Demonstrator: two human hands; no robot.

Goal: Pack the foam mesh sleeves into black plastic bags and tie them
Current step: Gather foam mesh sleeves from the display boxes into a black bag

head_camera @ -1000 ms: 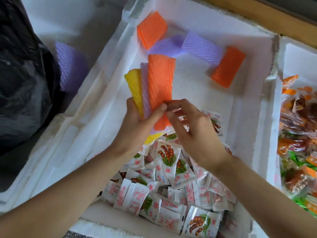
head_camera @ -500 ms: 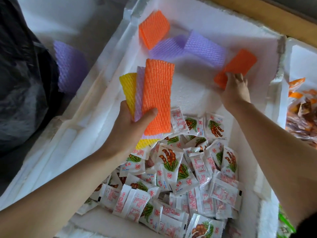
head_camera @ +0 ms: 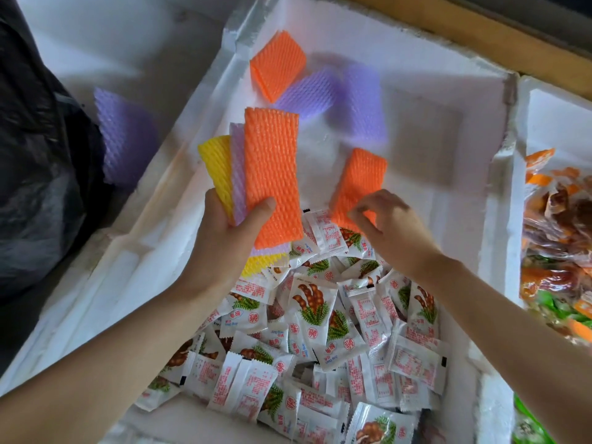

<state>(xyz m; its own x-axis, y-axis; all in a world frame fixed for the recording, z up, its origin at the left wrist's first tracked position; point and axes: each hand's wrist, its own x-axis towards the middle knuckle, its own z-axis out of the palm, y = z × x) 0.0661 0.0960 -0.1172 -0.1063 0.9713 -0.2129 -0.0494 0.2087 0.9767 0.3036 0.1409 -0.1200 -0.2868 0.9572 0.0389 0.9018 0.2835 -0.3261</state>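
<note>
Gripping stack of three mesh sleeves in left hand: orange in front, purple in the middle, yellow at the back, fanned and upright. Thumb pressed across the orange face, fingers clamped round the back. Pinching orange sleeve by its lower edge with right hand, fingers curled tight on it, just right of stack, apart from it. Both held over white foam box. On box floor at far end: loose orange overlapping loose purple, blurred purple beside. Near half of box heaped with flat white sachets: red print, brown-and-green picture, crimped ends. Outside box at left: lone purple next to black bag, glossy and crumpled; touching or not, cannot tell. At right: second foam box holding clear-wrapped orange and brown snack packs. Sleeves all flat rectangles of soft diamond-net foam.
</note>
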